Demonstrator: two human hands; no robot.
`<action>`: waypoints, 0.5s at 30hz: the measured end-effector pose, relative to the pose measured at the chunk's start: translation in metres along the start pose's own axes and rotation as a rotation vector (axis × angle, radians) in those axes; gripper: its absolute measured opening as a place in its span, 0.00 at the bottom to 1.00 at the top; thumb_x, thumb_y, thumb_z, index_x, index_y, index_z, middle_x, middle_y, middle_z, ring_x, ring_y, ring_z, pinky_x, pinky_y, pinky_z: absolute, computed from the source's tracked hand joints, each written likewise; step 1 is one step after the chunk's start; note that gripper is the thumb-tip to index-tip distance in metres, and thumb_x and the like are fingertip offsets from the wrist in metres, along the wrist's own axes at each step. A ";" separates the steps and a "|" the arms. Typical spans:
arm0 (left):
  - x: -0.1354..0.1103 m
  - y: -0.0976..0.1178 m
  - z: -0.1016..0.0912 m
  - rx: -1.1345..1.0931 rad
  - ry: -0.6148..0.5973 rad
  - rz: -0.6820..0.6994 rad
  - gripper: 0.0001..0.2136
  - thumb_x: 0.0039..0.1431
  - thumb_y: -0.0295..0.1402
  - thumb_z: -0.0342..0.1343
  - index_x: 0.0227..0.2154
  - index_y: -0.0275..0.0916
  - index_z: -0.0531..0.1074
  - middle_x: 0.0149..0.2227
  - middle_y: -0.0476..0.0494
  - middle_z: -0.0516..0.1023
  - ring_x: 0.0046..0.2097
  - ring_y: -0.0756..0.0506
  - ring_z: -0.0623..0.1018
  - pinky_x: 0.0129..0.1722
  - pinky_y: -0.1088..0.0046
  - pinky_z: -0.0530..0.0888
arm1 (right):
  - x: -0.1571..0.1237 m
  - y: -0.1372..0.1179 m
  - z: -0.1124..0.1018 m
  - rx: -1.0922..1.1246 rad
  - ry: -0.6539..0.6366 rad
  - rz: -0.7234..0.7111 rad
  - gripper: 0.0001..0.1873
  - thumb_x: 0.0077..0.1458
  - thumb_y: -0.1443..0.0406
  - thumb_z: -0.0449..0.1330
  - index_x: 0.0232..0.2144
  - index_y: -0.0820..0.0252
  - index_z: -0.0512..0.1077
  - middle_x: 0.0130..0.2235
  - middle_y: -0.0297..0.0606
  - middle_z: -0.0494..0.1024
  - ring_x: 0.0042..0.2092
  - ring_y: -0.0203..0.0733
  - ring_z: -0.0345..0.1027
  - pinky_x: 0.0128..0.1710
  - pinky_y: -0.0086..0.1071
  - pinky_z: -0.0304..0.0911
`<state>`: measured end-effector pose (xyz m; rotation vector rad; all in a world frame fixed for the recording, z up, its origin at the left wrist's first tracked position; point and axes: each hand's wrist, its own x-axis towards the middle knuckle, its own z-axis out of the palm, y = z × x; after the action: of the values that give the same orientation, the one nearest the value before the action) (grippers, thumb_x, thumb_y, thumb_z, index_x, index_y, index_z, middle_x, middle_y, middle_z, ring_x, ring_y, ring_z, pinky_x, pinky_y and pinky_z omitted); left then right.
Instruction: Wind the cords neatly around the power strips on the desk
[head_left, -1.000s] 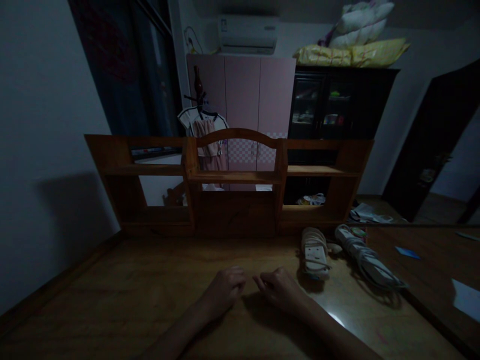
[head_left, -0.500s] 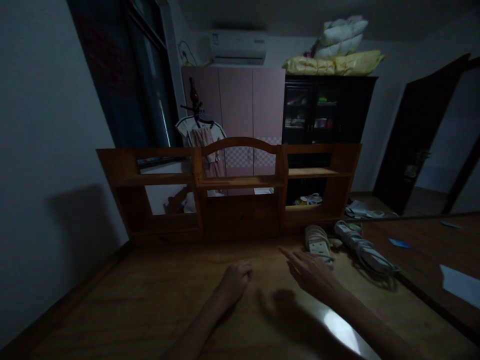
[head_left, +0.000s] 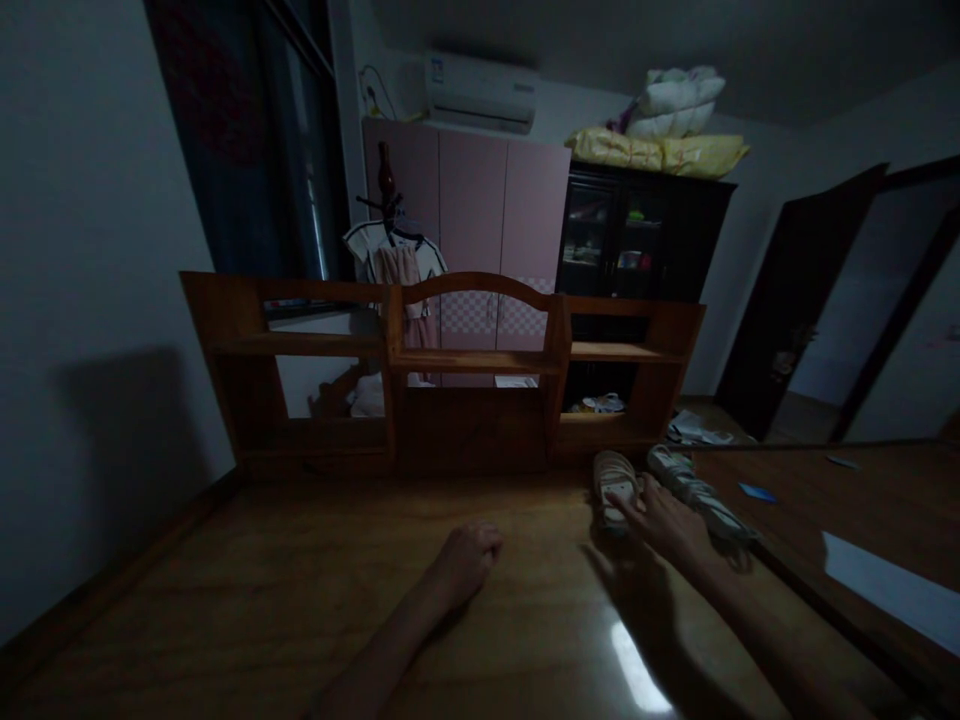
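Loosely curled, my left hand (head_left: pixel 469 560) rests on the wooden desktop (head_left: pixel 375 580), and nothing shows in its fingers. My right hand (head_left: pixel 667 515) is open at the right, thumb and fingers apart. Its thumb overlaps a white power strip (head_left: pixel 616 492) whose cord is wound around one end; whether they touch I cannot tell. Beyond the fingers lies a second, longer power strip (head_left: pixel 686 480), also wrapped in its cord and partly hidden by the hand.
A wooden shelf unit (head_left: pixel 469 430) stands along the desk's far edge. To the right, a brown surface (head_left: pixel 795 500) bears a blue card (head_left: pixel 757 493) and a white sheet (head_left: pixel 885 585). The wall (head_left: pixel 97 300) bounds the left side.
My right hand has moved right and forward, to the nearer power strip. My left hand stays in place. The view has turned and tilted slightly.
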<state>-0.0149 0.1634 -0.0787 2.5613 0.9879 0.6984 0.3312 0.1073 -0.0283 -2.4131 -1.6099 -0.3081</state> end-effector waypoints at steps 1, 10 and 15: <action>0.000 0.000 0.000 0.003 -0.004 0.000 0.11 0.47 0.19 0.44 0.21 0.38 0.69 0.28 0.45 0.75 0.34 0.46 0.72 0.35 0.73 0.63 | 0.000 -0.007 0.004 -0.008 -0.025 0.001 0.45 0.57 0.38 0.41 0.62 0.66 0.53 0.51 0.60 0.72 0.47 0.61 0.72 0.42 0.45 0.64; 0.000 0.000 -0.004 0.027 -0.014 -0.004 0.11 0.48 0.19 0.45 0.22 0.38 0.70 0.29 0.44 0.76 0.34 0.46 0.73 0.36 0.73 0.64 | 0.019 -0.029 0.022 0.041 -0.072 0.053 0.50 0.53 0.36 0.46 0.63 0.67 0.50 0.44 0.62 0.75 0.46 0.66 0.73 0.43 0.51 0.62; -0.001 0.001 -0.003 0.027 -0.014 0.014 0.11 0.48 0.19 0.45 0.22 0.38 0.70 0.29 0.45 0.76 0.35 0.46 0.73 0.36 0.73 0.64 | 0.033 -0.014 0.027 0.128 -0.128 0.081 0.52 0.49 0.35 0.51 0.62 0.67 0.53 0.43 0.60 0.76 0.47 0.65 0.72 0.44 0.50 0.62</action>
<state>-0.0165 0.1628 -0.0765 2.5948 0.9826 0.6750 0.3318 0.1501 -0.0433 -2.4354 -1.5263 -0.0361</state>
